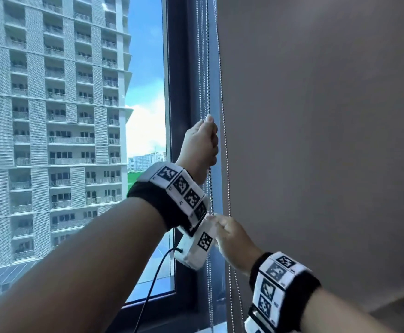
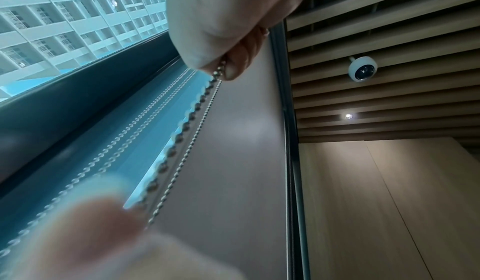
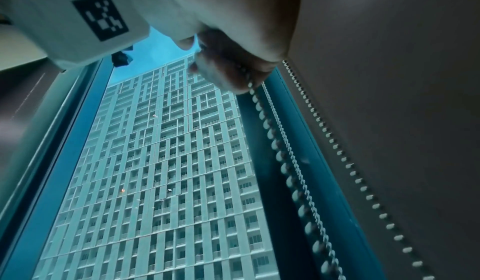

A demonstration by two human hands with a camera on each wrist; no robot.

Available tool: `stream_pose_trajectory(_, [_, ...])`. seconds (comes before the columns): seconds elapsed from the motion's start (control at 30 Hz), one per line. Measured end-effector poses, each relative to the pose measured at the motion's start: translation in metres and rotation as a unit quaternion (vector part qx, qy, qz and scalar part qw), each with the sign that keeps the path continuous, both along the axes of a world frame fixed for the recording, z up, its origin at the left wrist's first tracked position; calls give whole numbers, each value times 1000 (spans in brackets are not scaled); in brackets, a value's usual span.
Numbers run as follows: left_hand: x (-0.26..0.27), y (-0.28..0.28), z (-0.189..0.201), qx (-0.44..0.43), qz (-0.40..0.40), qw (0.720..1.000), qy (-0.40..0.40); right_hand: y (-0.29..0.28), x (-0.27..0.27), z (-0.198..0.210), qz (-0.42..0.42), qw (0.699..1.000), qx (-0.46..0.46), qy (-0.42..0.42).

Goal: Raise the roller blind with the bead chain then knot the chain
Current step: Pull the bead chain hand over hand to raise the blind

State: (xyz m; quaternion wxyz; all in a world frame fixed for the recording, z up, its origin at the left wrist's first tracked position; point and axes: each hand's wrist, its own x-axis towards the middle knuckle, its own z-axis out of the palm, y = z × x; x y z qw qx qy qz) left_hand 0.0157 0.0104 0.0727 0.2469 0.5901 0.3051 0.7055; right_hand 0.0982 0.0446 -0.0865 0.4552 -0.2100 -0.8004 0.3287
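Observation:
The grey roller blind (image 1: 316, 116) hangs down over the right part of the window. Its bead chain (image 1: 208, 68) runs along the blind's left edge, next to the dark frame. My left hand (image 1: 209, 126) is raised and grips one strand of the chain in its curled fingers. In the left wrist view the beads (image 2: 192, 118) come out between thumb and fingers (image 2: 233, 66). My right hand (image 1: 216, 219) is lower, just under the left wrist, and pinches the same chain. The right wrist view shows that chain (image 3: 270, 134) running out of the curled fingers (image 3: 228, 72).
Several other bead strands (image 1: 223, 116) hang beside the held one. The dark window frame (image 1: 184, 92) stands left of them, with a high-rise (image 1: 52, 92) beyond the glass. A black cable (image 1: 153, 272) trails from the left wrist camera. A round ceiling camera (image 2: 362, 69) sits overhead.

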Motion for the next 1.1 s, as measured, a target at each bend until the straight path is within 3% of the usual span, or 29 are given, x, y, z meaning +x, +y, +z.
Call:
stream_pose_trajectory(0.13, [-7, -3, -25, 1, 6, 1000, 18, -5, 6, 25, 5, 999, 13, 42])
stream_pose_trajectory(0.27, [-8, -1, -68, -29, 16, 999, 16, 0, 4, 65, 20, 990, 0, 139])
stream_pose_trajectory(0.37, [-6, -3, -98, -51, -3, 998, 23, -5, 2, 94, -7, 988, 7, 152])
stream_pose_trajectory(0.53, [-2, -7, -128, -79, -14, 996, 45, -18, -2, 132, 39, 980, -5, 195])
stream_pose_trajectory(0.63, [0, -1, -146, -91, -24, 994, 48, -21, -7, 141, 55, 974, -25, 220])
stream_pose_trajectory(0.77, [-3, 3, -163, -133, -76, 988, 28, -22, -12, 132, 5, 971, 8, 241])
stream_pose_trajectory(0.9, [-8, 3, -154, -199, -113, 973, 41, -23, -10, 120, 0, 973, 45, 225])
stream_pose_trajectory(1.1, [-21, -2, -82, -122, -118, 985, 9, -21, -6, 83, 9, 977, 12, 213])
